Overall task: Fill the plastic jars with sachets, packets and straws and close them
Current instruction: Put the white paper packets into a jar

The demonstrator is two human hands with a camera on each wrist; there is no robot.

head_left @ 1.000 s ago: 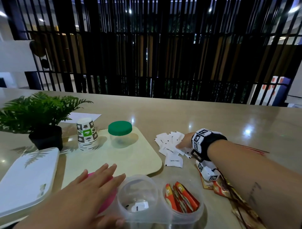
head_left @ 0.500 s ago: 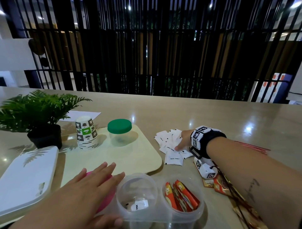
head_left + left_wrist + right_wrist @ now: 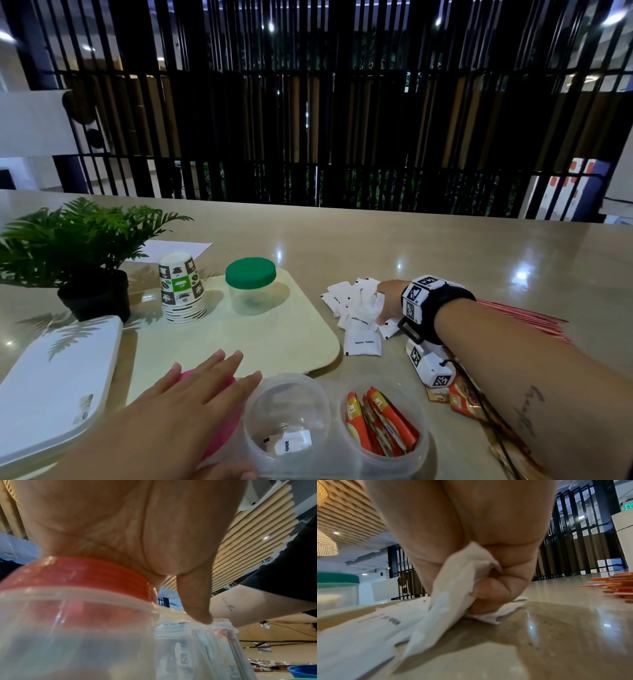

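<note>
My left hand (image 3: 212, 377) lies flat with straight fingers on the pink lid (image 3: 224, 431) of a jar at the near edge; in the left wrist view the palm covers that lid (image 3: 77, 574) and the thumb (image 3: 197, 609) touches the neighbouring jar's rim. Beside it stand two lidless clear jars: one (image 3: 260, 404) holds a single white sachet (image 3: 293, 445), the other (image 3: 423, 442) holds red-orange packets (image 3: 380, 425). My right hand (image 3: 385, 301) is on the pile of white sugar sachets (image 3: 356, 311), fingers curled round a bunch of them (image 3: 458, 588).
A green-lidded jar (image 3: 251, 286) and stacked paper cups (image 3: 181, 291) stand on a cream tray (image 3: 274, 346). A potted plant (image 3: 82, 246) and a white box (image 3: 51, 383) are at the left. Red straws (image 3: 520, 318) and loose packets (image 3: 462, 401) lie under my right forearm.
My right hand has closed on the sachet pile and gathered a bunch of sachets. My left hand stays on the pink lid.
</note>
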